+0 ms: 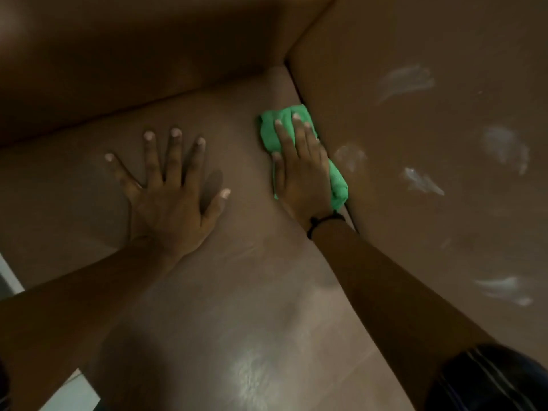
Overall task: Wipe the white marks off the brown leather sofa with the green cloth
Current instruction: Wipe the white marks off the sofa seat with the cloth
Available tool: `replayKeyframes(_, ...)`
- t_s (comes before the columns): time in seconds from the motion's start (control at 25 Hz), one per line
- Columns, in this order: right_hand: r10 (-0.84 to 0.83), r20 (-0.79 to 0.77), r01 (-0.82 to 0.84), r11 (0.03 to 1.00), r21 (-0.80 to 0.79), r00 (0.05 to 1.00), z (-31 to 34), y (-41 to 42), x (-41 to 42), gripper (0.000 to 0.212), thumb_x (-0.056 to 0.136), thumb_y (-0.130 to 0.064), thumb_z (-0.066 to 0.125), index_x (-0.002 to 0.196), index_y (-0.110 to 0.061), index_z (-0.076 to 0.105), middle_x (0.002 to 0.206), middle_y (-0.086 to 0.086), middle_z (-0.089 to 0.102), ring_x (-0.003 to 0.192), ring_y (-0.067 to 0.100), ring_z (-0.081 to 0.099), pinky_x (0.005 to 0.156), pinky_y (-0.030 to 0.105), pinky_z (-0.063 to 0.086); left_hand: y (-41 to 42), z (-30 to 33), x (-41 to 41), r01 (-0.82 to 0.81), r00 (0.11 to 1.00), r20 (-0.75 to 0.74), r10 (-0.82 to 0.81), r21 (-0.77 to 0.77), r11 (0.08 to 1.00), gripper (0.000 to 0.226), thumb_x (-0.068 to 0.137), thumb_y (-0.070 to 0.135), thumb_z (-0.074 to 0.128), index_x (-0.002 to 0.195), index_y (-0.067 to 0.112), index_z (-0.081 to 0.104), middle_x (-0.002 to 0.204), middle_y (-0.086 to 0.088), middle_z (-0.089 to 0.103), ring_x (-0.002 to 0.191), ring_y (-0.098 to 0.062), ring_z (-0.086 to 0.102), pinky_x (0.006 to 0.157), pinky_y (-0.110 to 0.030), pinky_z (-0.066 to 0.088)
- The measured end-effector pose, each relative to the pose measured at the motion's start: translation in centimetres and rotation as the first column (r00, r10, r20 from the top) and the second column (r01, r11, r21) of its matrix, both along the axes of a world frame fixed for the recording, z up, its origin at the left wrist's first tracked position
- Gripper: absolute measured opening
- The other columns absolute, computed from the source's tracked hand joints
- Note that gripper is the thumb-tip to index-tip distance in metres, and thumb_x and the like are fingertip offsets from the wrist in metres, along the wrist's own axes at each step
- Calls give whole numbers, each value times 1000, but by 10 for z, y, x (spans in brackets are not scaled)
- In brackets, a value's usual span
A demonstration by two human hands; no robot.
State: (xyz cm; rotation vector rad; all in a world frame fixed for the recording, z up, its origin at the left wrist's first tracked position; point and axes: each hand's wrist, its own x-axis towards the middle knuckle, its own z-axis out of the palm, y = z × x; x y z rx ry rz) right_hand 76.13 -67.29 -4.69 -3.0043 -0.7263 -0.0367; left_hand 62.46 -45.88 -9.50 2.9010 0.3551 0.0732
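The brown leather sofa seat (pixel 237 292) fills the view, with a backrest cushion (pixel 415 69) rising on the right. My right hand (pixel 302 170) presses flat on the green cloth (pixel 268 129), which is bunched on the seat right against the crease below that cushion. My left hand (pixel 172 191) lies flat on the seat to the left, fingers spread, holding nothing. Several white smeared marks (pixel 406 80) streak the right cushion, among them one just right of the cloth (pixel 351 157) and others lower down (pixel 504 287). A faint pale sheen (pixel 252 375) shows on the near seat.
The other cushion (pixel 133 54) stands dark at the back left. A strip of pale floor (pixel 9 277) shows past the seat's left edge. A black band circles my right wrist (pixel 323 222). A dark striped sleeve (pixel 489 381) sits at the bottom right.
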Motion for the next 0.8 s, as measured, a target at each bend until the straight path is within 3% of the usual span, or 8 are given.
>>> replayKeyframes(0.24, -130, -166, 113, 988, -106, 978, 26, -126, -132, 60, 111, -37, 38, 168, -19, 39, 177, 12, 30, 159, 39, 36, 117, 60, 46, -24, 20, -18, -53, 995, -86, 49, -45, 998, 97, 105, 83, 24, 181, 24, 15, 188, -20, 11, 173, -51, 5, 127, -89, 2)
replayKeyframes(0.44, -192, 37, 194, 980, -48, 981, -5, -80, -104, 58, 114, -43, 32, 170, -31, 31, 178, 7, 30, 156, 36, 37, 116, 55, 40, -46, 1, -27, -22, 1000, 10, 22, 7, 1000, 88, 107, 81, 26, 181, 34, 14, 187, -12, 1, 173, -51, 7, 126, -91, 5)
replayKeyframes(0.48, -184, 26, 185, 982, -43, 983, -11, -76, -109, 57, 114, -44, 30, 170, -33, 30, 178, 7, 29, 158, 37, 35, 117, 55, 38, -46, -1, -25, -11, 1000, 16, 10, 37, 999, 85, 108, 78, 26, 181, 35, 14, 188, -14, 4, 173, -52, 7, 126, -91, 4)
replayKeyframes(0.64, 113, -139, -124, 989, -75, 984, 5, -119, -204, 58, 114, -48, 25, 171, -38, 27, 182, 3, 18, 164, 34, 25, 119, 57, 35, -68, 10, -58, 59, 998, -22, -59, -9, 998, 79, 111, 68, 34, 181, 35, 14, 187, -21, 18, 171, -54, 14, 129, -87, 5)
replayKeyframes(0.72, 132, -205, -143, 989, -39, 970, 17, -144, -218, 57, 114, -47, 32, 170, -36, 32, 181, 3, 19, 164, 35, 27, 118, 59, 40, -79, 18, -74, 114, 993, -44, -114, -9, 993, 80, 110, 66, 36, 181, 35, 15, 187, -21, 17, 171, -54, 13, 130, -85, 6)
replayKeyframes(0.8, 13, -112, -17, 999, -42, 994, 15, -138, -193, 57, 113, -45, 37, 169, -33, 37, 179, 6, 25, 163, 37, 30, 117, 60, 43, -84, 15, -83, 121, 991, -50, -121, -5, 993, 81, 110, 67, 34, 181, 35, 14, 188, -20, 15, 172, -53, 12, 131, -85, 4)
